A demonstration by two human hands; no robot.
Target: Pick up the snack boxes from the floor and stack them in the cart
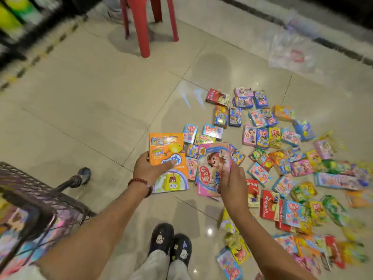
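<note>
- Floor (pixel 84 102) of pale glossy tiles lies bare across the left and middle, from the dark striped border at the far left to the scattered boxes on the right.
- Red plastic stool (pixel 149 23) stands at the far edge of that bare stretch, well apart from the boxes.
- Clear plastic bag (pixel 292 51) lies crumpled near the dark strip along the far right wall.
- Snack boxes (pixel 282 158) cover the right side of the floor in a loose spread, many touching or overlapping (those at the near right edge are too blurred to tell apart).
- Cart (pixel 40 201), a dark wire basket, sits at the near left with bright packets already inside; one of its wheels (pixel 84 175) rests on the tile just beyond it.
- Slippers (pixel 170 242) stand on the tile between the cart and the boxes.
- Left hand (pixel 150 167) grips an orange box (pixel 167 152) by its near left edge, thumb lying across the printed front; a bead bracelet (pixel 141 183) circles the wrist.
- Right hand (pixel 232 178) clasps a pink box (pixel 212 168) along its near right side, fingers curled round the edge.
- Both boxes are held side by side and close together, above the left fringe of the spread, with the cart off to the left.
</note>
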